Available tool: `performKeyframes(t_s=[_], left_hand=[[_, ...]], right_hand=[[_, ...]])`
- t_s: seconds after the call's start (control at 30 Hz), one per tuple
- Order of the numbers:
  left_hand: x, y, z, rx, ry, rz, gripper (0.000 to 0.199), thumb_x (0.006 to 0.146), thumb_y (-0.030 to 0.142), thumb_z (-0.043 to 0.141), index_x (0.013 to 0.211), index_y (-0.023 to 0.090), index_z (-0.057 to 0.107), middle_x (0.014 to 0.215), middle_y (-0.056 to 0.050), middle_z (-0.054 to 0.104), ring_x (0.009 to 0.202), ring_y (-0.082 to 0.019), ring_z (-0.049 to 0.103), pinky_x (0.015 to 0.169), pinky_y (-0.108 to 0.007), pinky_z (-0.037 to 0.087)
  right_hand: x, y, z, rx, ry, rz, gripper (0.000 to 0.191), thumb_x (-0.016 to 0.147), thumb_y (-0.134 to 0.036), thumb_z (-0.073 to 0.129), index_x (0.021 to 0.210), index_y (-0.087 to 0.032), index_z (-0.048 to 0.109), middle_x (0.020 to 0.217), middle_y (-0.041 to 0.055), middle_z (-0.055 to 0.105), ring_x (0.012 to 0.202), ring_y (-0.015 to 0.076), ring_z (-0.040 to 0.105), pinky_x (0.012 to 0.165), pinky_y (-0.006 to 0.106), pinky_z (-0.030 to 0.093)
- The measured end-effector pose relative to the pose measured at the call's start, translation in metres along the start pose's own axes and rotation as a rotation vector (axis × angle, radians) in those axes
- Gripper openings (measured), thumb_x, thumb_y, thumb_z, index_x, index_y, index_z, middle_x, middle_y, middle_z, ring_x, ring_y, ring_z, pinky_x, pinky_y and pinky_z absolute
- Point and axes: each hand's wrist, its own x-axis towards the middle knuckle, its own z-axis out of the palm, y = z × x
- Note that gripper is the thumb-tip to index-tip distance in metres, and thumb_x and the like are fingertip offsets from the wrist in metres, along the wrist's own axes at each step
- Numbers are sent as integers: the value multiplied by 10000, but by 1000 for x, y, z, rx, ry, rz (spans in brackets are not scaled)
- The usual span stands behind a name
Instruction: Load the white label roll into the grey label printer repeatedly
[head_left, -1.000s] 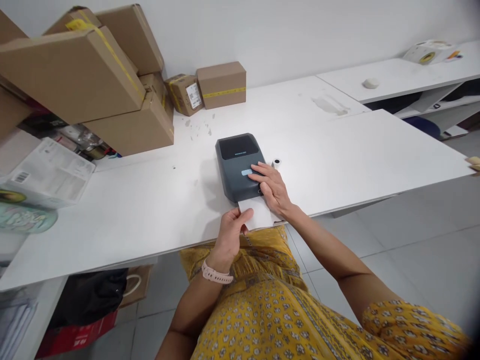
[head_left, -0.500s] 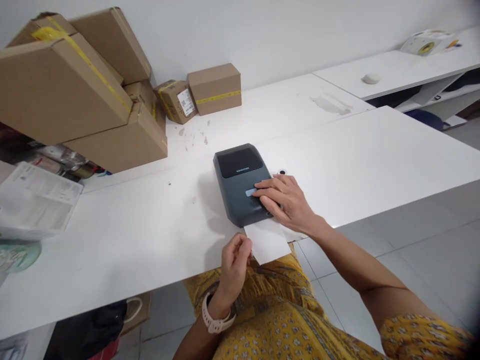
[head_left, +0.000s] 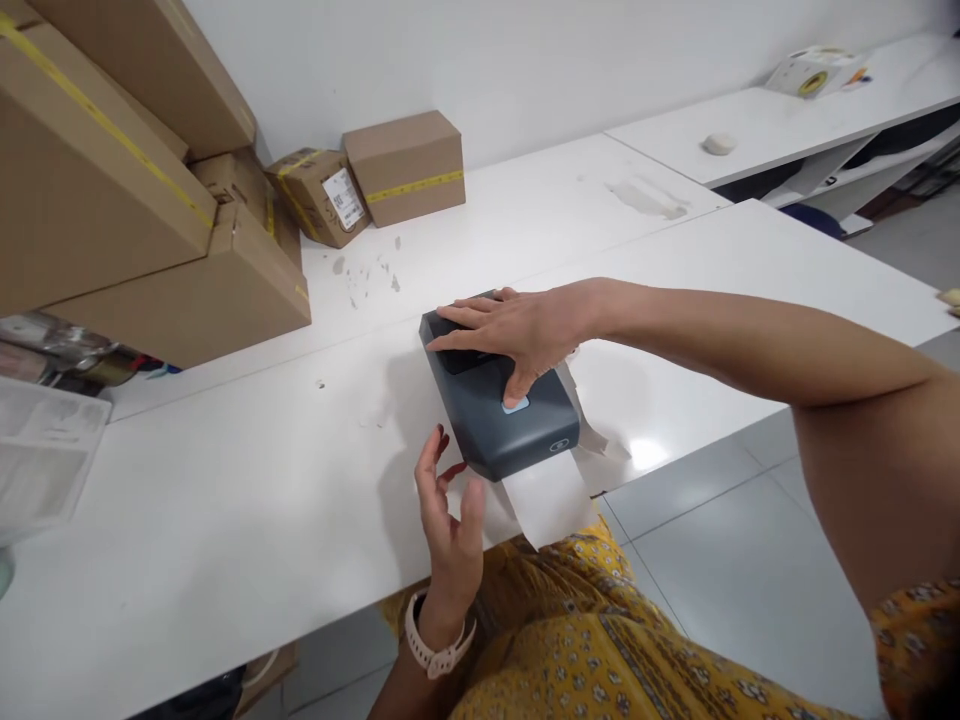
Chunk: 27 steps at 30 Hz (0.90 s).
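A dark grey printer-like device (head_left: 487,425) rests on the white table near its front edge. My right hand (head_left: 514,330) lies spread over the device's top, its thumb on the light blue button (head_left: 515,404). A white sheet of paper (head_left: 549,500) comes out from the front of the device and hangs past the table edge. Beside the device's front left corner is my left hand (head_left: 450,515), fingers apart, holding nothing. Crumpled pale paper (head_left: 600,440) lies along the device's right side.
Cardboard boxes with yellow tape, including a large one (head_left: 97,170) and a smaller one (head_left: 409,170), stand at the back left. A clear plastic case (head_left: 45,450) is at the left edge. A white rounded object (head_left: 720,144) sits on the table (head_left: 675,270) at the back right.
My right hand has moved from the device's right side onto its top, fingers spreading. My left hand has come away from the paper and opened. The view has shifted slightly.
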Motion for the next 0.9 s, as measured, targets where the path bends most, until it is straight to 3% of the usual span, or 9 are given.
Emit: performKeyframes(t_s=[0.2,0.3,0.4,0.5,0.67,0.77,0.9], left_hand=[[-4,-8,2,-10,-58,-77,628,1006,469,584,1584,330,386,1672,-103,401,1471,-306,489,1175,-455,459],[-5,-12,3,-41,-81,-80,683,1014,479,564,1632,339,309,1732,-76,301,1552,-305,389,1244,-461,398],[-5,-11,2,-34,-121,-89,719,1027,489,532,1664,355,228,1768,-32,204,1614,-297,260,1302,-464,315],[-4,-6,1,-17,-175,-110,694,1052,489,472,1674,361,192,1772,-8,182,1634,-284,195,1326,-455,267],[-5,-3,8,48,-119,-25,684,1060,483,451,1675,360,177,1779,6,130,1648,-264,112,1350,-461,185],[-6,-5,11,77,-72,18,675,1053,507,453,1668,349,223,1777,9,135,1651,-259,62,1350,-458,165],[6,1,9,47,-27,101,652,1045,545,444,1644,320,321,1763,-3,201,1649,-268,78,1344,-476,171]], right_hand=[[2,5,6,32,140,-60,1166,539,-522,988,1563,-411,442,1688,52,395,1523,454,387,1179,679,358],[-18,3,14,131,261,-47,1100,609,-522,969,1568,-406,443,1684,45,405,1552,411,366,1242,648,331],[-56,-7,40,341,500,85,921,835,-613,783,1619,-382,359,1723,33,326,1595,333,310,1289,566,325],[-93,-26,80,579,711,293,691,1014,-625,503,1638,-417,290,1731,6,303,1600,284,307,1294,574,321],[-107,-66,127,764,769,429,585,1047,-617,370,1607,-449,353,1699,-21,353,1576,298,352,1271,616,359],[-101,-77,131,757,820,452,563,1055,-612,336,1595,-460,379,1713,-46,315,1579,306,344,1280,624,341],[-98,-73,114,703,827,386,591,1045,-658,301,1597,-461,379,1723,-72,293,1605,299,284,1309,610,291]])
